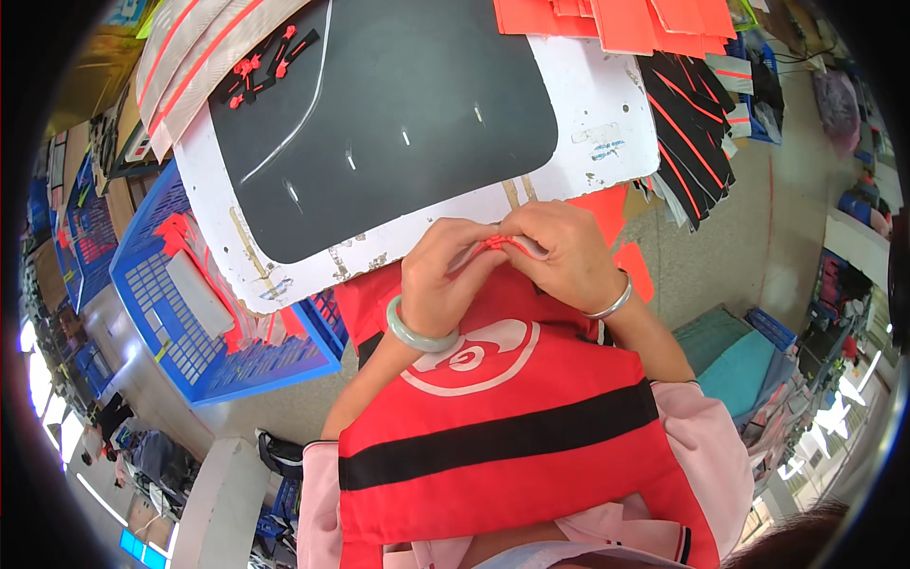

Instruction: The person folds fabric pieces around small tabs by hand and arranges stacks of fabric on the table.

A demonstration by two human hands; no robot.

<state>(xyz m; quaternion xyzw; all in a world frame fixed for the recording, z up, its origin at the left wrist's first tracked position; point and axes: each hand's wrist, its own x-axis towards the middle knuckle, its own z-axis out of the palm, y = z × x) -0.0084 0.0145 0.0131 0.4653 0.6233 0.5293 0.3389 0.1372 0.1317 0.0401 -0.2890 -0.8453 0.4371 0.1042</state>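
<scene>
Apron (512, 431) below, fingers (463, 230) (both hands') pinch red piece (494, 243).

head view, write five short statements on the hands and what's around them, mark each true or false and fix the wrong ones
1. The left hand and right hand both pinch a small orange-red piece. True.
2. The silver bangle is on the left forearm. False: it is on the right forearm; the left has a pale green bangle.
3. A blue basket stands to the person's left. True.
4. The apron is plain green. False: it is red with a black band.
5. Small black-and-red pieces lie on the dark mat. True.
</scene>
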